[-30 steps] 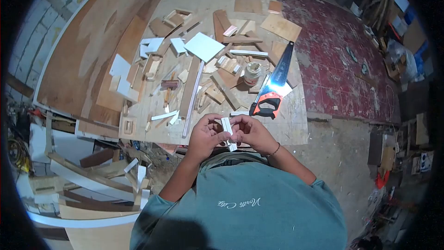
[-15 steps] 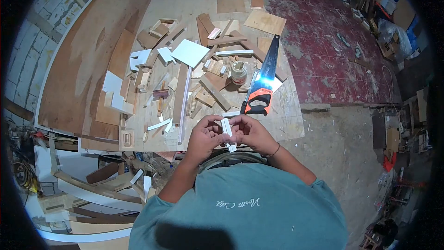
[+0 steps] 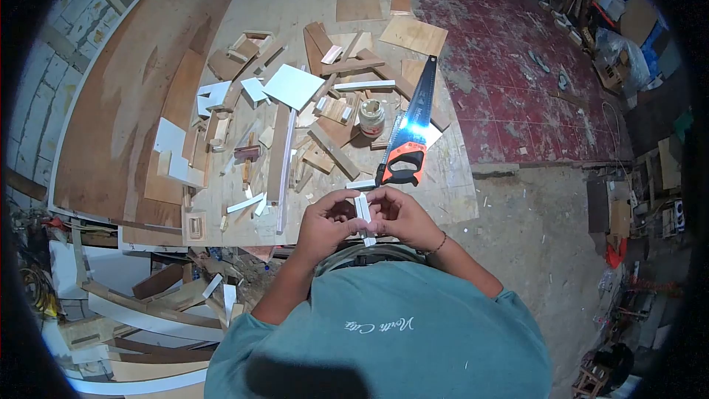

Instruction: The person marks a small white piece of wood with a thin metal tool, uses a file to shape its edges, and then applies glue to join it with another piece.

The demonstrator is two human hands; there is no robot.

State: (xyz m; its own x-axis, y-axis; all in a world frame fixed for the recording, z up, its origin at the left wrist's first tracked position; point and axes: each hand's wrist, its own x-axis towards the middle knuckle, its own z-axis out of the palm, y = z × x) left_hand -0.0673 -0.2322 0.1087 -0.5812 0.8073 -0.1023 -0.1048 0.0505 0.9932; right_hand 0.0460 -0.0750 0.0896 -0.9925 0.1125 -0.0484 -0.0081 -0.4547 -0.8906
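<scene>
Between both hands, close to my body at the table's near edge, is a small white strip of wood (image 3: 362, 209), pointing away from me. My left hand (image 3: 326, 223) pinches it from the left, fingertips at the far end and thumb lower down. From the right, my right hand (image 3: 401, 220) grips the same piece with thumb and fingers. The fingers cover parts of it, and its lower end shows below the thumbs. Just beyond the hands lie a hand saw (image 3: 406, 160) with an orange and black handle and another short white strip (image 3: 361, 185).
The wooden table (image 3: 443, 203) carries many offcuts, a white square panel (image 3: 294, 87), an open glass jar (image 3: 371, 118) and a long white-edged strip (image 3: 284, 170). A large wood panel (image 3: 111, 125) leans at left. More scraps (image 3: 159, 314) lie below it.
The white strip has turned slightly in my fingers, and both hands stay on it. The table and its contents have shifted a little left in view.
</scene>
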